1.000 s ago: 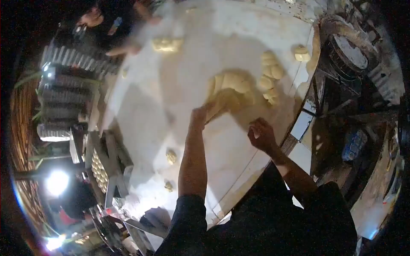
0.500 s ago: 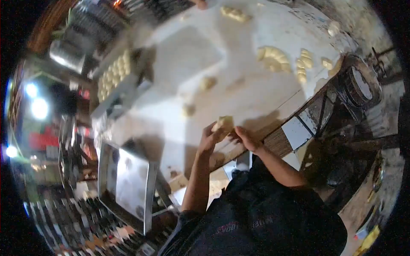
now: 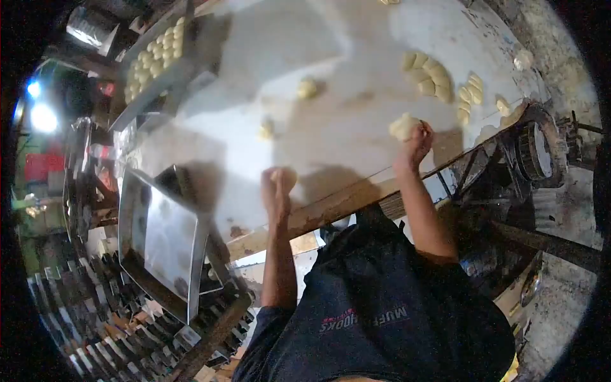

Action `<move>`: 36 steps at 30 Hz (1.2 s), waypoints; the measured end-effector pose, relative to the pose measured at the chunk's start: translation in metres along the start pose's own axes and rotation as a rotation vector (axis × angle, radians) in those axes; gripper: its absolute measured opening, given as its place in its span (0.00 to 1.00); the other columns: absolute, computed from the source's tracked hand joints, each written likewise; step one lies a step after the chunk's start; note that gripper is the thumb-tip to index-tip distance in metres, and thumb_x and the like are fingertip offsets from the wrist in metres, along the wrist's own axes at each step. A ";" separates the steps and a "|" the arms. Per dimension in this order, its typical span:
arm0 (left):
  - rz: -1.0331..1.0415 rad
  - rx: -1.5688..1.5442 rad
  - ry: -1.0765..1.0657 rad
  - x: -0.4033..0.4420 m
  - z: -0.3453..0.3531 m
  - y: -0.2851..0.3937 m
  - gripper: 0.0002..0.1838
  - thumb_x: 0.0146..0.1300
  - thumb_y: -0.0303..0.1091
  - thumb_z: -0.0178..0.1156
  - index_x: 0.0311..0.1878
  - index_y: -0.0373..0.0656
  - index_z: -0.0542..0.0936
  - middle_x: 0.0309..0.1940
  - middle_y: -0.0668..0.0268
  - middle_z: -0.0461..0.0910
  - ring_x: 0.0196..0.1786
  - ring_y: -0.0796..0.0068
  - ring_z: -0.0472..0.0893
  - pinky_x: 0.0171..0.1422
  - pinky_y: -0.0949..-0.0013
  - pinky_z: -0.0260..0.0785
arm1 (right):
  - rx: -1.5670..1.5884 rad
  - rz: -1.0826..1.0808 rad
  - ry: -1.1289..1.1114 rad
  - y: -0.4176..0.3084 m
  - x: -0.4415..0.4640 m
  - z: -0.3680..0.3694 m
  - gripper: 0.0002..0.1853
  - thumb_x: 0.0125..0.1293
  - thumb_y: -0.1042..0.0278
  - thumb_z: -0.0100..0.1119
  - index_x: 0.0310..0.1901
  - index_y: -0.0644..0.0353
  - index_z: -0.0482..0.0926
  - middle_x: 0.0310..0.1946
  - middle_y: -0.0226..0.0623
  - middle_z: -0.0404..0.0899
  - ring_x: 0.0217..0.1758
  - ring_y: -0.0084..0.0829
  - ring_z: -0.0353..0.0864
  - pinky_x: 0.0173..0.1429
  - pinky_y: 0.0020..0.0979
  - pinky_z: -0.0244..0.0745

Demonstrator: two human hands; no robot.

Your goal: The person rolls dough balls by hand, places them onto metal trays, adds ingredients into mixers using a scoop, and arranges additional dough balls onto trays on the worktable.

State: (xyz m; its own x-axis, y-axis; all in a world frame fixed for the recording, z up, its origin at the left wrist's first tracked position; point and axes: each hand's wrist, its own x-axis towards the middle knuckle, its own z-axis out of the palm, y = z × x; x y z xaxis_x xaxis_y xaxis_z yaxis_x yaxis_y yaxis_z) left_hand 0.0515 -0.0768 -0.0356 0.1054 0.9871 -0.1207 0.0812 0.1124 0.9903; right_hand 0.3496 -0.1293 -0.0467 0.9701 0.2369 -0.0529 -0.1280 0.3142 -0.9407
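My left hand (image 3: pixel 277 186) is closed round a piece of dough (image 3: pixel 289 176) near the front edge of the floured table (image 3: pixel 254 76). Farther right, my right hand (image 3: pixel 421 141) grips a larger lump of dough (image 3: pixel 403 127), which bulges out past the fingers. A small dough piece (image 3: pixel 266 131) lies beyond my left hand, and a rounder dough ball (image 3: pixel 307 88) sits farther back. Past my right hand is a curved row of cut dough pieces (image 3: pixel 428 76), with a shorter row (image 3: pixel 470 99) beside it.
A tray of several dough balls (image 3: pixel 154 60) stands at the table's left side. Nearer, a deep metal tray (image 3: pixel 168 229) leans beside the table. At the right, a round drum-like object (image 3: pixel 534 151) is by the table's edge. Stacked slats (image 3: pixel 83 305) fill the lower left.
My hands were close together at a single lump of dough. They are now apart, each with dough: the left lower and to the left, the right farther right and forward.
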 end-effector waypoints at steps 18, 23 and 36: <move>0.483 1.040 -0.372 -0.026 0.060 -0.042 0.16 0.50 0.26 0.58 0.45 0.43 0.78 0.47 0.60 0.76 0.54 0.49 0.71 0.61 0.47 0.61 | -0.807 -0.771 -1.687 0.020 0.077 -0.056 0.17 0.51 0.66 0.57 0.41 0.67 0.74 0.43 0.49 0.72 0.53 0.50 0.71 0.70 0.53 0.57; 0.403 0.929 0.073 0.066 0.047 -0.004 0.10 0.45 0.27 0.62 0.35 0.44 0.80 0.38 0.63 0.79 0.45 0.55 0.73 0.51 0.59 0.68 | -0.862 -0.796 -1.415 0.029 0.134 0.029 0.10 0.52 0.74 0.55 0.36 0.67 0.72 0.38 0.47 0.71 0.48 0.50 0.70 0.67 0.54 0.58; 0.419 0.992 0.162 0.072 0.033 0.006 0.10 0.48 0.28 0.63 0.35 0.45 0.77 0.37 0.62 0.79 0.43 0.55 0.75 0.48 0.54 0.65 | -0.862 -0.838 -1.321 0.038 0.145 0.063 0.05 0.52 0.75 0.52 0.31 0.64 0.68 0.35 0.46 0.68 0.45 0.50 0.68 0.65 0.57 0.59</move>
State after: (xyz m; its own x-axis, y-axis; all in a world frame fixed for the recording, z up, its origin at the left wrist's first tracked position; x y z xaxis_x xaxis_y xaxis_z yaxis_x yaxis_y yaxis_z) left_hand 0.0919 -0.0087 -0.0405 0.1849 0.9371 0.2962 0.8411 -0.3068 0.4455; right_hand 0.4720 -0.0254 -0.0693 -0.1358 0.9252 0.3543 0.8173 0.3067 -0.4878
